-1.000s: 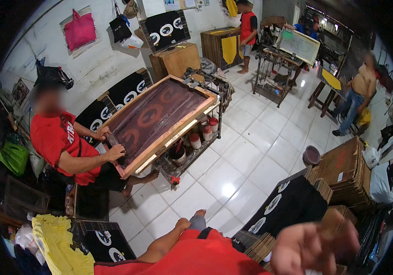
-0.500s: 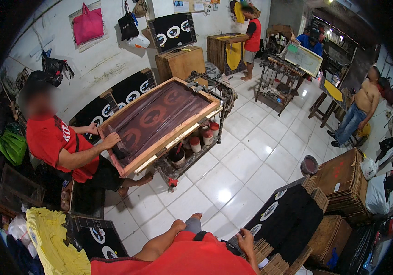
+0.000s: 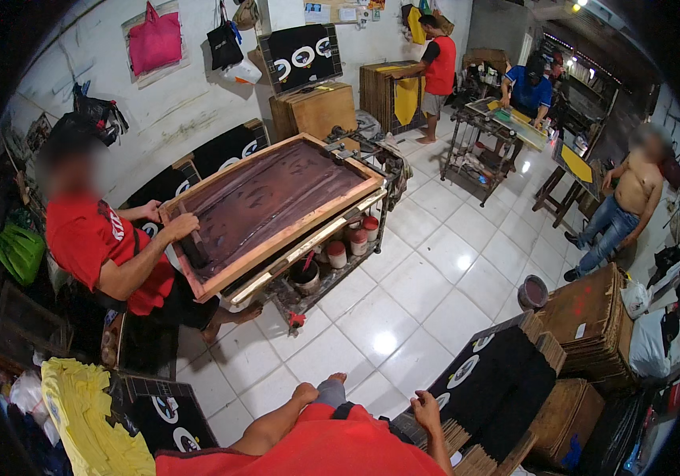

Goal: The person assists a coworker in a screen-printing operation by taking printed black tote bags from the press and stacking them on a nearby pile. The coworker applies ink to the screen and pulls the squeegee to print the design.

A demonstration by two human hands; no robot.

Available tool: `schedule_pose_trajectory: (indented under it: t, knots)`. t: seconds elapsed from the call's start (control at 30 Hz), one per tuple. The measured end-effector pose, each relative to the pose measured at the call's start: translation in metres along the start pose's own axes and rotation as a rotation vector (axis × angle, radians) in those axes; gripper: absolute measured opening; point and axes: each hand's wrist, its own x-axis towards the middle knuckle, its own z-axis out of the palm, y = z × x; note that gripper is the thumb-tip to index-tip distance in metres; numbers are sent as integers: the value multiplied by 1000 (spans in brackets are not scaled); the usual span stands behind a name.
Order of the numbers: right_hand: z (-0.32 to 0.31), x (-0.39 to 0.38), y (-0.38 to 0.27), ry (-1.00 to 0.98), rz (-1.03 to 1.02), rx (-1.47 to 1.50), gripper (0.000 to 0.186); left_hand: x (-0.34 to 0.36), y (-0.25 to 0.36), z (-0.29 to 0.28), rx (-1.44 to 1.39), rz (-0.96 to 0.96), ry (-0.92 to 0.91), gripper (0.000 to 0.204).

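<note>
My left hand (image 3: 305,393) rests by the grey cloth over my leg, fingers curled in with nothing seen in them. At the right, my right hand (image 3: 426,408) is raised with fingers bent together; anything between them is too small to make out. Beside it lies a stack of boards bearing black printed cloth (image 3: 487,381) with white ovals. Across from me, a person in a red shirt (image 3: 122,254) grips the near end of a wooden screen-printing frame (image 3: 276,210) with dark mesh. A dark squeegee-like bar (image 3: 194,247) is under that person's hand.
Paint pots (image 3: 337,254) stand on the shelf under the frame. A bucket (image 3: 533,292) sits on the tiled floor (image 3: 403,278). Brown boards (image 3: 582,317) are stacked at right. Yellow cloth (image 3: 90,416) is heaped at lower left. Other people work or sit farther back.
The near person's frame is raised off the board below, and that person's hands have shifted up. The far blue-shirted person's screen is lowered. My hands stay almost in place.
</note>
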Motion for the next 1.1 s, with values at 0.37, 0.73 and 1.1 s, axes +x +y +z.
schedule_pose_trajectory:
  t: [0.37, 0.73, 1.1]
  knots:
    - [17, 24, -20, -115, 33, 26, 35, -4, -25, 0, -230, -179, -35, 36]
    - [20, -12, 18, -116, 162, 10, 36, 19, -19, 16, -46, -30, 2, 32]
    - [10, -33, 46, -101, 199, 79, 33, 22, -21, 30, 108, 142, -14, 32]
